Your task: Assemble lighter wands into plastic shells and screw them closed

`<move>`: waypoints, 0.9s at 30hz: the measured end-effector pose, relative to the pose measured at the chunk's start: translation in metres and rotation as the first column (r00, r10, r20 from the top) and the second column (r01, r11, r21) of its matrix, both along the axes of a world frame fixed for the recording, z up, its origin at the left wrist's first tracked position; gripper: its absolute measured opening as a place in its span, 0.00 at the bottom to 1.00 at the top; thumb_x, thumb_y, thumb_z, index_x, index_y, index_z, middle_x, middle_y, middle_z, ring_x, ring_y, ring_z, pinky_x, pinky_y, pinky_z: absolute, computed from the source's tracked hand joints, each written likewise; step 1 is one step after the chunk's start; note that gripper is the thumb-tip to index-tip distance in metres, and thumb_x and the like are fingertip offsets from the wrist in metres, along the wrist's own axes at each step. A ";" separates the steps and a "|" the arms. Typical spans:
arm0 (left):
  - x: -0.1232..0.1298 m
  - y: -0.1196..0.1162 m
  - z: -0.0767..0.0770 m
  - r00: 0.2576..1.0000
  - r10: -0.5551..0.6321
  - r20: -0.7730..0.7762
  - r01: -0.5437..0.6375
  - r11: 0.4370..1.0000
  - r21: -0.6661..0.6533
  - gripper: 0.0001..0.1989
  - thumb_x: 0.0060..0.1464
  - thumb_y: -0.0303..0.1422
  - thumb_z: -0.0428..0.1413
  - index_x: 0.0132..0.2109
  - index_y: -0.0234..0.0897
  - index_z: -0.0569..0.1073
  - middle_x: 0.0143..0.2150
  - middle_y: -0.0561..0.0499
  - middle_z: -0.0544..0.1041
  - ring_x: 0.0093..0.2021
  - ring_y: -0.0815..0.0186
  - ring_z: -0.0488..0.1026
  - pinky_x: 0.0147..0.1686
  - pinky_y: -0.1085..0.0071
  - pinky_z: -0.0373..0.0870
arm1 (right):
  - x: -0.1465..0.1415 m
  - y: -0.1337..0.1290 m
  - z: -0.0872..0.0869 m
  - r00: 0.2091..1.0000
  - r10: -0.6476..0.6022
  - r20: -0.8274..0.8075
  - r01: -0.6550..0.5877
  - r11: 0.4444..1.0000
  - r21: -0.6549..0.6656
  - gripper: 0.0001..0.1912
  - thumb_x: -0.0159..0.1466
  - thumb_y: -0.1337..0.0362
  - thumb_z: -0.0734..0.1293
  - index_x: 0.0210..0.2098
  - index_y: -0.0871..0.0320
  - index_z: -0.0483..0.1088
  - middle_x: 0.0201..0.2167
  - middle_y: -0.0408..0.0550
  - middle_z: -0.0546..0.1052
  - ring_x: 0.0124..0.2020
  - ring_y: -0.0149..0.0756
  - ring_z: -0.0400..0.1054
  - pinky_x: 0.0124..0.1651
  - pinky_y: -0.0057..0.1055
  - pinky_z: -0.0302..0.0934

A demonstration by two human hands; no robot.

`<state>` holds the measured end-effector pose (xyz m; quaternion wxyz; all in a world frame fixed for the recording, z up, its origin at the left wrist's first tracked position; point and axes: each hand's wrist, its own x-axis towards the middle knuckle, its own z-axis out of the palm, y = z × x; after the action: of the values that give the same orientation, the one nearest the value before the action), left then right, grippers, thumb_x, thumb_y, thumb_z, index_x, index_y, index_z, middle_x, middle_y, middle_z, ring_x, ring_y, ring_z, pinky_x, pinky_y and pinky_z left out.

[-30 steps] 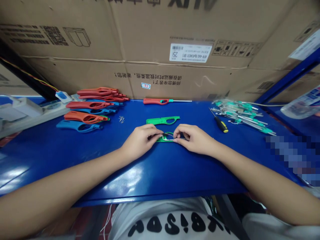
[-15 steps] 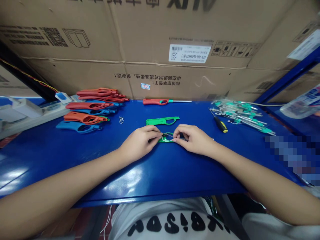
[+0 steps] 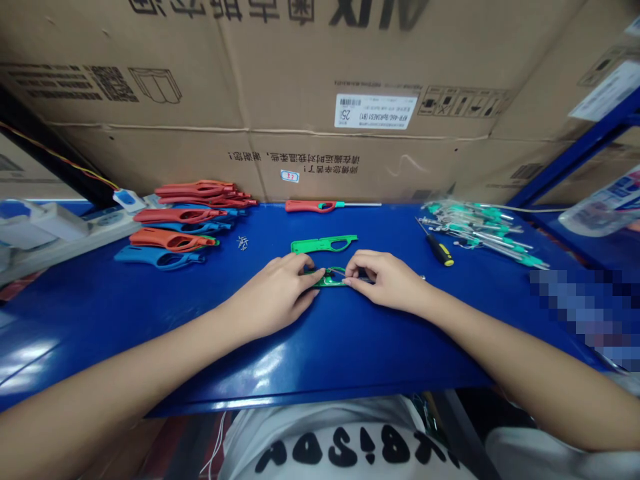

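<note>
Between my hands lies a green lighter shell half [image 3: 330, 281] with a thin wire and small parts in it. My left hand [image 3: 285, 291] presses its fingertips onto the left end of this shell, covering much of it. My right hand [image 3: 383, 277] pinches at the shell's right end, where a metal tube seems to run under the fingers. What exactly the right fingertips grip is partly hidden. Just beyond them, a second green shell half [image 3: 325, 244] rests on the blue table [image 3: 280, 373].
Red, orange and blue lighter shells [image 3: 170, 239] are stacked at the left, near small screws [image 3: 243, 243]. A red lighter [image 3: 310, 206] lies at the back. At the right are a screwdriver [image 3: 441, 252] and metal-tube assemblies [image 3: 485, 230]. A cardboard box [image 3: 280, 80] stands behind.
My left hand has shifted slightly, its fingers now pressing down on the shell rather than pinching at the wire. The white wire loop shows less. My right hand stays almost still.
</note>
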<state>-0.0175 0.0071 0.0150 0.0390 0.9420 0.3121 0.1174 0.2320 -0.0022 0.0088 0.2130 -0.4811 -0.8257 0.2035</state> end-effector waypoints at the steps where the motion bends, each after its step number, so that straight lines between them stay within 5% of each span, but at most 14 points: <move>1: -0.002 -0.002 0.002 0.999 0.008 -0.038 -0.007 1.000 0.003 0.19 0.66 0.33 0.52 0.61 0.37 0.74 0.51 0.37 0.73 0.50 0.51 0.72 0.50 0.52 0.72 | 0.000 0.000 0.000 1.000 0.008 -0.001 -0.008 1.000 0.002 0.01 0.64 0.66 0.69 0.34 0.57 0.73 0.34 0.44 0.75 0.28 0.28 0.63 0.33 0.27 0.53; 8: -0.007 0.001 0.004 0.996 -0.001 -0.084 0.005 0.999 0.046 0.19 0.66 0.31 0.52 0.62 0.43 0.73 0.47 0.42 0.74 0.48 0.55 0.70 0.46 0.60 0.67 | 0.004 -0.003 0.005 0.993 0.115 0.035 -0.116 0.992 0.042 0.03 0.66 0.65 0.66 0.37 0.58 0.72 0.36 0.47 0.76 0.33 0.32 0.67 0.36 0.28 0.58; 15: -0.006 0.011 -0.004 0.997 -0.045 0.058 0.047 0.998 -0.031 0.15 0.66 0.32 0.54 0.58 0.40 0.75 0.45 0.46 0.75 0.46 0.59 0.72 0.47 0.62 0.66 | 0.011 -0.001 0.008 0.983 0.167 0.082 -0.172 0.983 0.066 0.07 0.69 0.63 0.64 0.37 0.57 0.73 0.37 0.48 0.76 0.36 0.34 0.69 0.39 0.30 0.60; 22: -0.006 0.000 0.006 0.994 -0.061 -0.086 0.068 0.994 0.086 0.15 0.67 0.32 0.52 0.56 0.39 0.77 0.43 0.45 0.75 0.43 0.59 0.72 0.43 0.63 0.65 | 0.012 -0.003 0.007 0.973 0.204 0.112 -0.211 0.976 0.057 0.06 0.67 0.64 0.66 0.43 0.55 0.73 0.40 0.47 0.77 0.36 0.34 0.70 0.38 0.29 0.60; 27: -0.005 -0.001 0.005 0.994 -0.098 -0.058 0.100 0.994 0.033 0.16 0.68 0.28 0.49 0.56 0.38 0.76 0.47 0.44 0.77 0.44 0.59 0.75 0.47 0.62 0.69 | 0.011 -0.005 0.008 0.966 0.221 0.133 -0.232 0.970 0.069 0.09 0.69 0.61 0.65 0.45 0.55 0.74 0.43 0.48 0.79 0.38 0.35 0.72 0.40 0.30 0.62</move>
<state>-0.0222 0.0056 0.0198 0.0189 0.9597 0.2639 0.0942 0.2428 -0.0068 0.0173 0.1562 -0.3859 -0.8948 0.1613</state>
